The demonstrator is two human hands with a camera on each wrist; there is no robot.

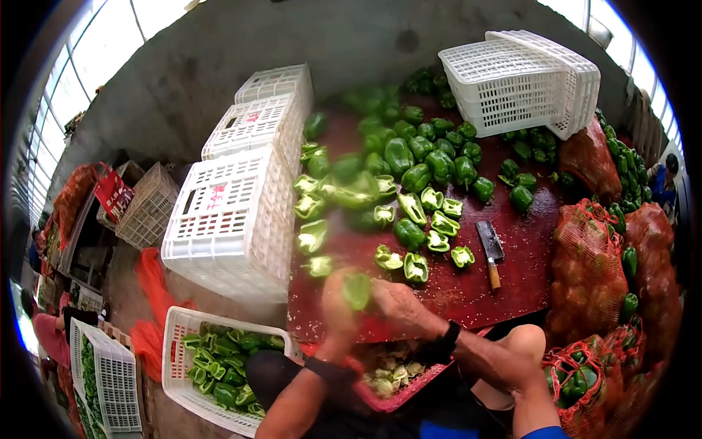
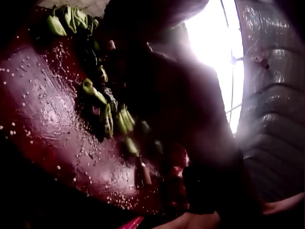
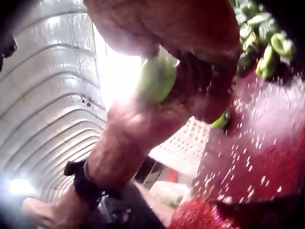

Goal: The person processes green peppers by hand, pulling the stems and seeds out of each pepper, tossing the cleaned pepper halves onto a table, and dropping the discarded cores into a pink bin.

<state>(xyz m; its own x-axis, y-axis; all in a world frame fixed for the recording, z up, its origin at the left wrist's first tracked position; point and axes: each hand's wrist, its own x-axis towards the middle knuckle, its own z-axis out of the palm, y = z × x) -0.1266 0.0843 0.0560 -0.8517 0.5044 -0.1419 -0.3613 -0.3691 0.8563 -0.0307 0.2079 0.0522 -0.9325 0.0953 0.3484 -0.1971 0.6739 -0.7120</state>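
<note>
Low over the near edge of the red tabletop, my left hand point(image 1: 338, 301) grips a green bell pepper point(image 1: 357, 291), blurred in the head view. My right hand point(image 1: 404, 306) meets it from the right, its curled fingers at the pepper's side. In the right wrist view, the pepper point(image 3: 158, 78) sits between the left hand point(image 3: 138, 119) below and the right hand point(image 3: 167, 24) above. The left wrist view shows the hands mostly in shadow. Just beyond them lie halved peppers point(image 1: 415, 268), cut faces up, and a cleaver point(image 1: 491, 245) with a wooden handle.
Whole peppers point(image 1: 440, 167) crowd the far side of the red table point(image 1: 468, 307). White crates point(image 1: 219, 197) stand left, with others point(image 1: 504, 84) at the back right. A white crate point(image 1: 174, 351) of pepper halves and a pink tub point(image 1: 406, 402) of cores sit below. Mesh sacks point(image 1: 585, 263) line the right.
</note>
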